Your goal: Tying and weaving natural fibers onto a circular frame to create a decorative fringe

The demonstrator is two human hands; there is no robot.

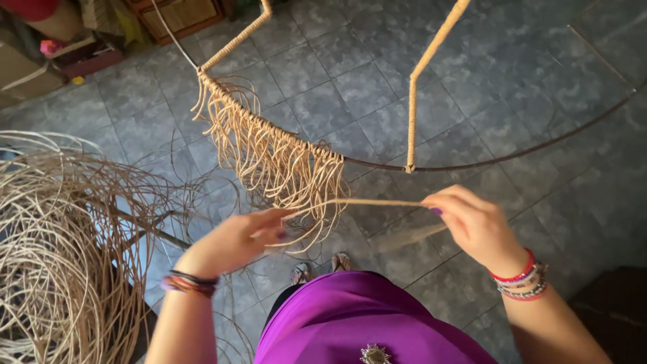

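Both raised, left hand (239,239), right hand (472,222), pinching strand (364,201)

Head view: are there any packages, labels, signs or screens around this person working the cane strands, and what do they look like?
No labels, signs or screens show.
Cardboard box: far left top corner, on the floor, tan, only partly in frame.
Wicker-fronted wooden chest: top edge, brown, boxy.
The left hand and right hand hold a pale cane strand, no package.

Matt tan rattan strands (283,162), dark smooth metal hoop (512,154), grey mottled stone tiles (350,74)
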